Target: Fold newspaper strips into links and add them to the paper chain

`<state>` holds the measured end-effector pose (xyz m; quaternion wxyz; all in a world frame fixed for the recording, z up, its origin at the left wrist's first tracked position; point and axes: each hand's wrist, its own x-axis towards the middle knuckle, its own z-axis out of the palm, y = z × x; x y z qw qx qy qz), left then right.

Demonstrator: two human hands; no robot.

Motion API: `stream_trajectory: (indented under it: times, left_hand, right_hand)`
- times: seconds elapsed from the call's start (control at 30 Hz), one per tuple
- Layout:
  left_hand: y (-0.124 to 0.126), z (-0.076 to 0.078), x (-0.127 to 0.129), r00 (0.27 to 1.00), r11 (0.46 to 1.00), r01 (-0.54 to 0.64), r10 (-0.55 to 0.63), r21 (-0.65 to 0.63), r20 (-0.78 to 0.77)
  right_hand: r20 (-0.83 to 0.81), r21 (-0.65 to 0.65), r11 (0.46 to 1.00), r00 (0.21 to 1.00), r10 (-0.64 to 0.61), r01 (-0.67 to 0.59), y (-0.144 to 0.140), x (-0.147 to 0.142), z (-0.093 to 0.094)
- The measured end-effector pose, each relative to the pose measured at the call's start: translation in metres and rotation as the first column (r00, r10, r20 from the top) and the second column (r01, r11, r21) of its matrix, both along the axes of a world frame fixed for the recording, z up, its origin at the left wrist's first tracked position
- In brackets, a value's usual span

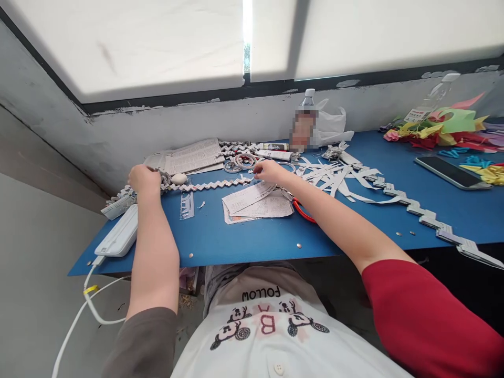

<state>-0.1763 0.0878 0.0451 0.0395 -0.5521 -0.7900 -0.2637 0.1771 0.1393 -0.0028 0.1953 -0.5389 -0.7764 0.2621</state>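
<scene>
Newspaper-like paper folded into a zigzag chain (212, 185) is running across the blue desk (212, 236), lying roughly along its length between the two hands. Toward the desk's left end, the left hand (145, 179) is curling its fingers inward over the chain's bunched left part; the back of the hand is hiding the fingertips, so whether it is gripping cannot be told. Nearer the middle of the desk, the right hand (268, 170) is bending its fingers, partly closed, just beside the chain's right end; whether it is holding that end cannot be told either.

A white rounded object (179, 178) is resting beside the left hand, and a clear ruler (187, 205) is lying on the front-edge side of the chain. Cut newsprint pieces (260, 203) are overlapping between the right hand and the front edge, with a red handle (303, 211) showing beside them. Newspaper sheets (192, 157) are lying toward the back edge. White paper strips (334, 178) are spreading beyond the right forearm, and another folded chain (425, 216) is reaching the front edge toward the right. A white case (118, 233) is sitting near the front left corner.
</scene>
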Motion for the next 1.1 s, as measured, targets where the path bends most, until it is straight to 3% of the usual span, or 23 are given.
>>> stream_trajectory:
  times: [0.07,0.13,0.2,0.23,0.33,0.4,0.57,0.67,0.77,0.83,1.0,1.1]
  left_hand:
    - [0.004,0.001,0.025,1.000,0.999,-0.012,0.011,0.040,0.010]
    - [0.005,0.000,0.057,0.988,0.988,0.150,-0.151,0.021,0.034]
    - [0.002,-0.005,0.091,0.862,0.865,0.499,-0.490,-0.050,0.127]
    - [0.000,-0.009,0.107,0.809,0.805,0.584,-0.567,-0.104,0.155]
    - [-0.009,-0.025,0.145,0.716,0.678,0.696,-0.683,-0.238,0.147]
    - [-0.012,-0.036,0.159,0.702,0.651,0.699,-0.703,-0.297,0.112]
    - [-0.009,-0.049,0.168,0.691,0.663,0.688,-0.723,-0.296,-0.014]
    - [-0.010,-0.045,0.165,0.690,0.657,0.720,-0.711,-0.222,0.135]
    - [-0.015,-0.037,0.163,0.623,0.613,0.776,-0.710,-0.149,0.328]
    - [-0.018,-0.033,0.164,0.585,0.581,0.802,-0.718,-0.138,0.377]
    - [-0.020,-0.043,0.168,0.564,0.491,0.822,-0.770,-0.288,0.299]
    - [-0.021,-0.053,0.171,0.539,0.481,0.830,-0.821,-0.282,0.188]
  right_hand:
    - [0.071,-0.036,0.996,0.994,0.080,-0.077,0.001,0.009,0.001]
    - [0.161,-0.057,0.986,0.973,0.166,-0.159,0.003,0.014,0.002]
    - [0.262,-0.070,0.973,0.937,0.229,-0.218,0.005,0.014,0.003]
    - [0.304,-0.080,0.969,0.920,0.249,-0.236,0.006,0.013,0.005]
    - [0.376,-0.126,0.957,0.880,0.290,-0.262,0.008,0.010,0.010]
    - [0.391,-0.139,0.953,0.869,0.303,-0.270,0.007,0.009,0.013]
    - [0.302,-0.035,0.953,0.906,0.298,-0.301,-0.003,0.016,0.015]
    - [0.185,0.047,0.957,0.944,0.275,-0.288,-0.016,0.024,0.018]
    - [0.054,0.090,0.967,0.971,0.234,-0.238,-0.034,0.034,0.024]
    - [0.016,0.070,0.971,0.974,0.228,-0.228,-0.045,0.042,0.027]
    - [0.063,-0.030,0.974,0.973,0.224,-0.223,-0.061,0.057,0.018]
    - [0.070,-0.049,0.967,0.965,0.253,-0.250,-0.063,0.063,0.000]
